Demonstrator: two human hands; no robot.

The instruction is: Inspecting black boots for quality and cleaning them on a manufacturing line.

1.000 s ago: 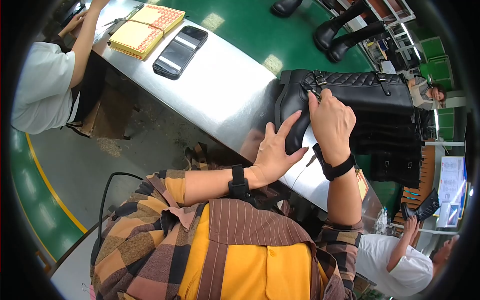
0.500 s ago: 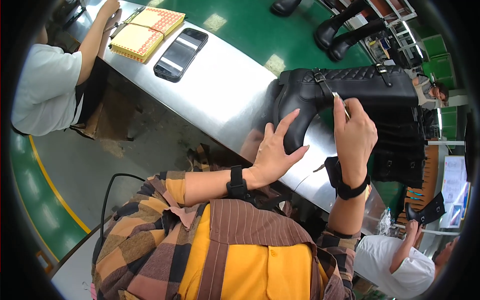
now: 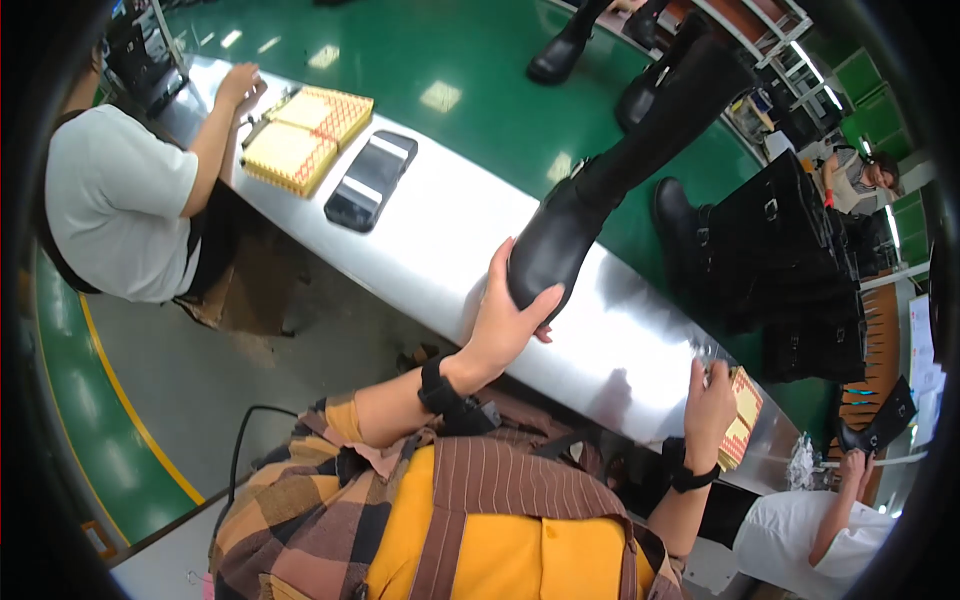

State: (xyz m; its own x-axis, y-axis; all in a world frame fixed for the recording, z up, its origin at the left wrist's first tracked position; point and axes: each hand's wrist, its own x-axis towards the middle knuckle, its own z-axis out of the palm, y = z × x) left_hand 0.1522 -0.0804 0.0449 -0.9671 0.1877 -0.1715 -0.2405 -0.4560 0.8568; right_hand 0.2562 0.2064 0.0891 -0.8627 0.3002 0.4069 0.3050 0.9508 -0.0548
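A tall black leather boot (image 3: 560, 245) is tilted over the metal table, its toe toward me and its shaft pointing up to the far right. My left hand (image 3: 503, 325) is closed round the toe, thumb on the near side. At the table's right part, my right hand (image 3: 708, 405) has its fingers bent together beside a yellow and red patterned stack (image 3: 742, 420). Whatever sits between those fingers is too small to make out.
The narrow metal table (image 3: 455, 215) carries a phone (image 3: 372, 180) and another yellow patterned bundle (image 3: 308, 140) at its far left. More black boots (image 3: 775, 250) stand beyond its right side. Co-workers sit at the left (image 3: 120, 200) and right (image 3: 800, 530).
The boot has swung from lying sideways to tilted up, with my left hand now gripping its toe. My right hand has left the boot's strap and moved down right to the yellow stack.
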